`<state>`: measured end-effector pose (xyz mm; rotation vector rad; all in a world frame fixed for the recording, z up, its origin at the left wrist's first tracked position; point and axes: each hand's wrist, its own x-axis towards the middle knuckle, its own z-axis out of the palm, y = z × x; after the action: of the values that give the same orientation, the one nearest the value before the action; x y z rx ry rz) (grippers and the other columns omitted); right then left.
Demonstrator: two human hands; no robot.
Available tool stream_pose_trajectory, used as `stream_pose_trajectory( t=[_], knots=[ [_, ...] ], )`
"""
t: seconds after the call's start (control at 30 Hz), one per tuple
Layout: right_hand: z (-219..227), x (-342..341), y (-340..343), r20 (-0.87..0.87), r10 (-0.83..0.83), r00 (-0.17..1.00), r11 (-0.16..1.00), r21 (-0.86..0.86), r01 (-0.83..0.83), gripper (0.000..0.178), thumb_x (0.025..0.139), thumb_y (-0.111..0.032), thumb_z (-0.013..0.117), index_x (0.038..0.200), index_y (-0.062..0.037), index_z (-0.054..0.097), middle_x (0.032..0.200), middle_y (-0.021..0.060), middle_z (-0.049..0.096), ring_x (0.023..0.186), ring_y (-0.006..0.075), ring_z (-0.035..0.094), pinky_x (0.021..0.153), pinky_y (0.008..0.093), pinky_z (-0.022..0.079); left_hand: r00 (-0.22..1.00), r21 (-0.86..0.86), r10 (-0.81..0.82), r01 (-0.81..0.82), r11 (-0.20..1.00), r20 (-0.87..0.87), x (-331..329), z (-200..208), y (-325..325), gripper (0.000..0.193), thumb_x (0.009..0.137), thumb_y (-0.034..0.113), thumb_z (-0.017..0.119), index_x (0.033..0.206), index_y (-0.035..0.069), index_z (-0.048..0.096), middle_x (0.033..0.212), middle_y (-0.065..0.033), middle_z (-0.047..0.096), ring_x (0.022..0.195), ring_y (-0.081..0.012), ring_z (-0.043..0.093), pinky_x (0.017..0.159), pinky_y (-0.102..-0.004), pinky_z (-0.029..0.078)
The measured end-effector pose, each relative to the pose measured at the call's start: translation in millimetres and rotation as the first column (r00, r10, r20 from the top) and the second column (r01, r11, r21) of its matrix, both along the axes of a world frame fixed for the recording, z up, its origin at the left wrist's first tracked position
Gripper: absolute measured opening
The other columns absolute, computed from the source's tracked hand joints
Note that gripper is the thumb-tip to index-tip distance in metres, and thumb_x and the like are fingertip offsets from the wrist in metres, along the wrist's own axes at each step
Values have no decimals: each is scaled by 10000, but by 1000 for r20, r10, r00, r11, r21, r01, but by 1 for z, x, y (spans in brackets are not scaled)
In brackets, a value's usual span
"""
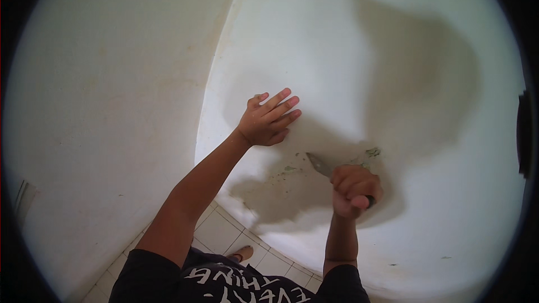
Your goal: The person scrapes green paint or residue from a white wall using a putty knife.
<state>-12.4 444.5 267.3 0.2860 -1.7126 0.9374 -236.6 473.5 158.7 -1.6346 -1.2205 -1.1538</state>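
My right hand (357,191) is wrapped round the dark handle of a scraper (319,164). Its grey metal blade narrows to a tip that points up and left, at or very close to the white wall (314,33). Patches of flaked paint (372,152) with a greenish tint show beside the blade, and more chipped spots (289,169) lie left of its tip. Higher up and to the left, my left hand (270,116) rests against the wall with its fingers spread, holding nothing.
A second wall (123,78) meets the white one at a corner on the left. Pale floor tiles (219,230) and a foot in a sandal (242,253) show below. A dark object (525,134) sits at the right edge. Shadows fall across the wall.
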Motion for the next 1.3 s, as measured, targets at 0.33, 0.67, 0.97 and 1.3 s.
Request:
stream_pose_trajectory(
  t=[0.33,0.67,0.97,1.3],
  knots=[
    [6,2,4,21,-77,997,995,63,75,529,924,-411,617,622,-66,352,478,5,370,367,138,320,357,289,270,1000,35,1,-1,999,-10,-3,1,0,478,708,325,660,1180,256,624,1401,34,496,1344,-151,419,1052,-454,248],
    [11,-17,-11,141,-17,990,975,221,-15,555,894,-476,614,608,-73,363,447,-1,363,349,136,329,329,273,257,1000,-12,6,-6,1000,3,-7,5,-3,470,722,333,652,1186,270,615,1399,44,497,1344,-142,417,1028,-454,275],
    [24,-20,-13,152,-9,988,979,201,-22,519,906,-465,605,644,-88,363,459,-18,341,356,125,317,335,264,244,1000,-10,8,-8,1000,1,-4,3,-3,503,709,338,684,1203,288,601,1416,53,477,1356,-129,393,1028,-446,282],
    [18,-19,-24,99,192,976,974,104,-202,507,901,-430,633,630,-77,390,447,-5,367,351,132,324,345,271,265,1000,40,-23,24,999,-13,-3,4,-2,526,643,309,707,1160,272,615,1375,21,510,1331,-178,437,1057,-448,242]
  ],
)
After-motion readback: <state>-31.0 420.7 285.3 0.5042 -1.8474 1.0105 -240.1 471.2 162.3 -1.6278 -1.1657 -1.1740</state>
